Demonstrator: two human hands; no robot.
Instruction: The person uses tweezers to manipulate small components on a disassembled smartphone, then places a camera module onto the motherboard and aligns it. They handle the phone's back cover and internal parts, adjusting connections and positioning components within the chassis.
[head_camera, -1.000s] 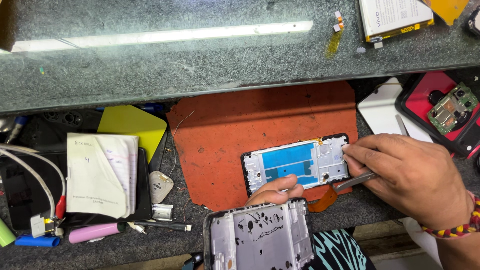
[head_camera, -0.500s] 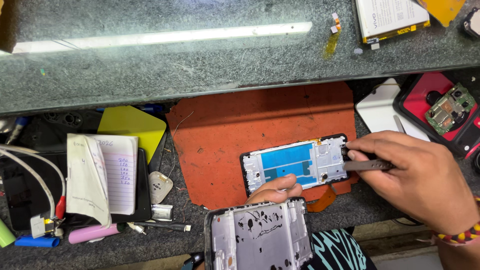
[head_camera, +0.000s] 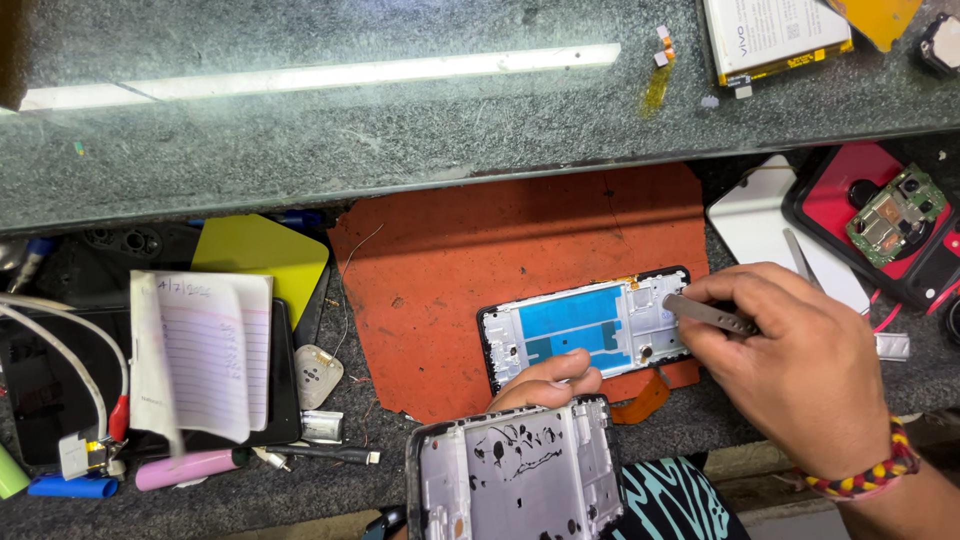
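An opened phone frame (head_camera: 570, 328) with a blue panel inside lies on an orange-red work mat (head_camera: 500, 250). My right hand (head_camera: 800, 370) grips metal tweezers (head_camera: 705, 313) whose tip rests on the frame's right end. My left hand (head_camera: 548, 380) shows only as fingers pressing the frame's near edge; the rest is hidden behind a second grey phone frame (head_camera: 515, 475) that stands in front of it. An orange flex ribbon (head_camera: 645, 400) curls out below the frame.
A green stone shelf (head_camera: 350, 130) carries a battery (head_camera: 775, 35). A red phone shell with a circuit board (head_camera: 890, 215) lies right, a white panel (head_camera: 760, 220) beside it. A notepad (head_camera: 200, 355), yellow pick (head_camera: 260, 260), white cables (head_camera: 60, 350) and a pink pen (head_camera: 185, 470) lie left.
My right hand has turned the tweezers from below the frame up onto its right end. The frame and my left fingers have stayed in place.
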